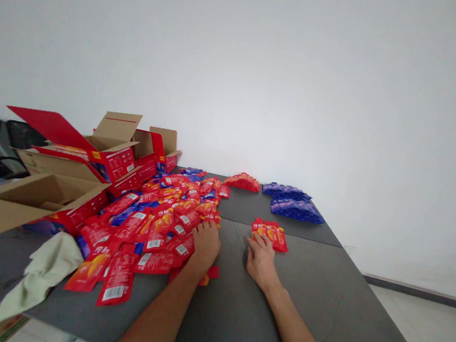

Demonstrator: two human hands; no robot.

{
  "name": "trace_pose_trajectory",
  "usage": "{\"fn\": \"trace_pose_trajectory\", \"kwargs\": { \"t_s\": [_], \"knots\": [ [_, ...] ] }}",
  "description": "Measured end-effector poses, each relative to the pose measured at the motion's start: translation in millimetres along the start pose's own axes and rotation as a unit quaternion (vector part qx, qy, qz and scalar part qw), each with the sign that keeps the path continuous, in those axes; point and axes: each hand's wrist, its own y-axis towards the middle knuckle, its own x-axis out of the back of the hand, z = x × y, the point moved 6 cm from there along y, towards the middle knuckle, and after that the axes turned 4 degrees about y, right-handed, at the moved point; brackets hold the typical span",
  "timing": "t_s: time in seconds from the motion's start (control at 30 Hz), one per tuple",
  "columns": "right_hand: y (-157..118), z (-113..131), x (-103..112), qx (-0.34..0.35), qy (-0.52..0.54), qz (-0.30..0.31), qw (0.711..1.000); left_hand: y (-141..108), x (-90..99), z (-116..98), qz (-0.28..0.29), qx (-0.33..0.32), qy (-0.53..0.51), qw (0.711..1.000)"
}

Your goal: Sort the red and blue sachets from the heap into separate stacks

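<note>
My left hand (206, 242) is at the right edge of a heap of red pouches (160, 221), its fingers apart and resting on the pouches there. The red pouches carry orange fruit pictures, and some lie barcode side up. Blue pouches (124, 215) are mixed in among them. To the right, my right hand (262, 260) touches the near edge of a small row of overlapping red pouches (280, 237). Its fingers are spread over the lower part of the row, with the thumb out to the left. The fingertips partly cover the pouches.
Open red cartons (87, 207) stand along the left side of the dark table (228, 314). A pale cloth (41, 270) hangs over the near left edge. Farther back lie a fanned red stack (243, 181) and blue stacks (295, 209). A white wall (288, 79) rises behind.
</note>
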Motion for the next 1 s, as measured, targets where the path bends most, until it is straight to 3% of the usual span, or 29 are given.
{"fn": "trace_pose_trajectory", "kwargs": {
  "t_s": [0.3,0.57,0.8,1.0],
  "knots": [
    [-0.3,14.7,3.9,0.025,0.075,-0.003,0.997,-3.5,19.9,-22.3,-0.007,-0.051,-0.059,0.997],
    [-7.3,53.7,3.3,0.029,0.239,0.099,0.966,-23.0,24.9,-52.1,0.015,-0.069,-0.109,0.992],
    [-10.5,54.0,1.5,-0.016,0.263,0.114,0.958,-19.2,0.4,-51.6,0.128,-0.045,-0.179,0.974],
    [-12.4,37.1,-12.0,-0.080,0.263,0.084,0.958,-9.1,-7.8,-39.2,0.104,-0.044,-0.243,0.963]
  ]
}}
